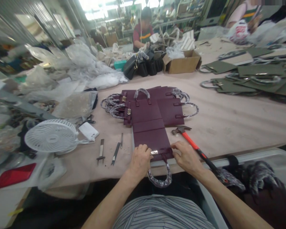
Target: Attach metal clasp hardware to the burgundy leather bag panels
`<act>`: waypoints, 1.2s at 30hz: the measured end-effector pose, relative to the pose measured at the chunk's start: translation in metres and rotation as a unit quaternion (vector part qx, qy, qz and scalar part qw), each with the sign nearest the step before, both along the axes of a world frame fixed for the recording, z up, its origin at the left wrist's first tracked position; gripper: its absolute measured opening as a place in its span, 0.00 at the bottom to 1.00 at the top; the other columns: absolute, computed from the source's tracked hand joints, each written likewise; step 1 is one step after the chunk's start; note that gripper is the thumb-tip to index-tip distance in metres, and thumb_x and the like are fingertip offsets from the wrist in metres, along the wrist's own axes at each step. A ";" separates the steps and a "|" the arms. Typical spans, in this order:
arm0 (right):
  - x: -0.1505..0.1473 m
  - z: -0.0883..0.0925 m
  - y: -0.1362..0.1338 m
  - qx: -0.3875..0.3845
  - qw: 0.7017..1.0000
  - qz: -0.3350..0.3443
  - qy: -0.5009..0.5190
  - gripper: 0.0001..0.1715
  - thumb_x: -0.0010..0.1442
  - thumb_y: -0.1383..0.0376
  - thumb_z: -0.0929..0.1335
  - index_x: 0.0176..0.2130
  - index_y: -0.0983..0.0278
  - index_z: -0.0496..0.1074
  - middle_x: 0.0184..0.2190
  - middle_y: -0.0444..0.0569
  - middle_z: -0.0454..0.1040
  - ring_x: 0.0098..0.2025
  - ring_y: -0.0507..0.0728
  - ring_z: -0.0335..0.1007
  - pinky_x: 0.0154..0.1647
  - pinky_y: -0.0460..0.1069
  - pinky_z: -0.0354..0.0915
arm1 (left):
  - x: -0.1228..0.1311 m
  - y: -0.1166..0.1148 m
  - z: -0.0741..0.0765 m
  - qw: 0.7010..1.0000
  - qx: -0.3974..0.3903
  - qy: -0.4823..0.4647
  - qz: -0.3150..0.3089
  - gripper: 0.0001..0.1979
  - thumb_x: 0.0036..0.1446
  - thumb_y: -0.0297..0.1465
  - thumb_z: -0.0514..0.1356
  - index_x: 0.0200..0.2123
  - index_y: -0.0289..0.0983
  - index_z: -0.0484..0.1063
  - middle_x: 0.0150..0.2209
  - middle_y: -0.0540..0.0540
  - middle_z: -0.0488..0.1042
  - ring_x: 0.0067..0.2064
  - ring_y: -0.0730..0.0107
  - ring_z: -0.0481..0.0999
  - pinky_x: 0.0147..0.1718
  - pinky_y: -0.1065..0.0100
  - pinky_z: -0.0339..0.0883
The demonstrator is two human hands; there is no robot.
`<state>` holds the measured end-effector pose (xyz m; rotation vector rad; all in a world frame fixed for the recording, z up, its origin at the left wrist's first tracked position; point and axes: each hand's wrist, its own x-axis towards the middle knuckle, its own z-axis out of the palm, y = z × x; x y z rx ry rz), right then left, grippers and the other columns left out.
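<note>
A burgundy leather handbag panel (150, 135) lies unfolded at the table's front edge, with a metal clasp (154, 152) near its close end. Its plastic-wrapped handle (160, 183) hangs over the edge towards me. My left hand (141, 160) grips the panel's left side beside the clasp, fingers curled. At the opposite corner, my right hand (187, 156) pinches the edge between thumb and fingers. More burgundy panels (170, 111) with wrapped handles lie beneath and behind this one.
A hammer (193, 143) lies to the right, beside a pale bin (250, 156) holding burgundy pieces. Slim metal tools (116, 152) and a white fan (51, 136) are on the left. Green bag panels (259, 74), a cardboard box (182, 63) and black bags (143, 66) are farther back. A person (144, 30) sits opposite.
</note>
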<state>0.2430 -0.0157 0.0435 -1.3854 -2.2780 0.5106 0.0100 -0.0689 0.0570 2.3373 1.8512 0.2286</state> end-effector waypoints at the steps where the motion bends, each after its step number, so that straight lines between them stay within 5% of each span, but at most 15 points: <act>1: -0.002 0.002 -0.002 0.001 1.000 0.008 -0.003 0.12 0.56 0.72 0.65 0.41 0.63 0.72 0.40 0.52 0.75 0.46 0.62 0.71 0.49 0.57 0.64 | -0.001 0.001 -0.001 1.000 0.002 0.012 -0.012 0.02 0.62 0.28 0.64 0.37 0.38 0.73 0.41 0.44 0.73 0.44 0.59 0.71 0.43 0.59 0.67; 9: -0.018 0.009 0.000 -0.007 0.996 0.072 -0.057 0.14 0.59 0.73 0.67 0.45 0.63 0.73 0.42 0.53 0.73 0.46 0.62 0.66 0.48 0.56 0.61 | -0.002 0.003 -0.002 0.997 0.025 0.041 -0.059 0.04 0.64 0.23 0.58 0.35 0.36 0.70 0.37 0.43 0.72 0.40 0.57 0.70 0.40 0.57 0.67; 16: -0.017 0.010 0.019 0.004 0.964 0.211 -0.159 0.13 0.62 0.75 0.65 0.45 0.64 0.73 0.41 0.53 0.71 0.41 0.59 0.65 0.42 0.53 0.58 | -0.003 0.001 0.009 0.988 0.009 0.113 -0.100 0.08 0.57 0.19 0.56 0.39 0.34 0.68 0.38 0.39 0.70 0.40 0.53 0.68 0.40 0.55 0.69; 20: -0.012 0.006 0.023 0.019 0.950 0.271 -0.154 0.20 0.58 0.80 0.62 0.46 0.66 0.72 0.41 0.53 0.69 0.39 0.57 0.63 0.42 0.52 0.58 | -0.015 -0.001 0.011 0.988 0.000 0.075 -0.135 0.09 0.57 0.19 0.56 0.39 0.35 0.69 0.39 0.40 0.71 0.41 0.54 0.69 0.40 0.56 0.72; 24: -0.005 0.002 0.023 0.012 0.951 0.288 -0.116 0.18 0.60 0.79 0.61 0.44 0.64 0.73 0.40 0.52 0.69 0.38 0.56 0.63 0.42 0.52 0.59 | -0.039 -0.003 -0.005 0.980 0.036 -0.098 -0.167 0.10 0.59 0.18 0.54 0.40 0.36 0.71 0.41 0.41 0.74 0.46 0.59 0.74 0.46 0.58 0.75; 28: 0.000 -0.001 0.027 0.008 0.944 0.324 -0.067 0.14 0.62 0.76 0.62 0.33 0.63 0.73 0.40 0.50 0.71 0.38 0.56 0.64 0.43 0.52 0.60 | -0.061 -0.006 -0.028 0.936 0.088 -0.278 -0.198 0.15 0.58 0.16 0.51 0.34 0.37 0.74 0.39 0.43 0.77 0.53 0.63 0.77 0.57 0.57 0.73; 32: 0.003 -0.008 0.025 0.040 0.948 0.315 -0.032 0.15 0.62 0.76 0.62 0.33 0.62 0.74 0.41 0.51 0.73 0.40 0.57 0.67 0.43 0.53 0.64 | -0.062 -0.018 -0.044 0.931 0.115 -0.304 -0.167 0.14 0.59 0.17 0.52 0.35 0.36 0.76 0.44 0.41 0.79 0.58 0.62 0.76 0.59 0.56 0.73; 36: 0.007 -0.019 0.013 0.063 0.961 0.256 0.076 0.22 0.62 0.77 0.58 0.43 0.62 0.75 0.48 0.53 0.74 0.50 0.58 0.71 0.50 0.54 0.69 | -0.049 -0.037 -0.050 0.943 0.168 -0.276 -0.085 0.17 0.59 0.16 0.52 0.41 0.36 0.77 0.65 0.36 0.65 0.69 0.54 0.63 0.63 0.49 0.67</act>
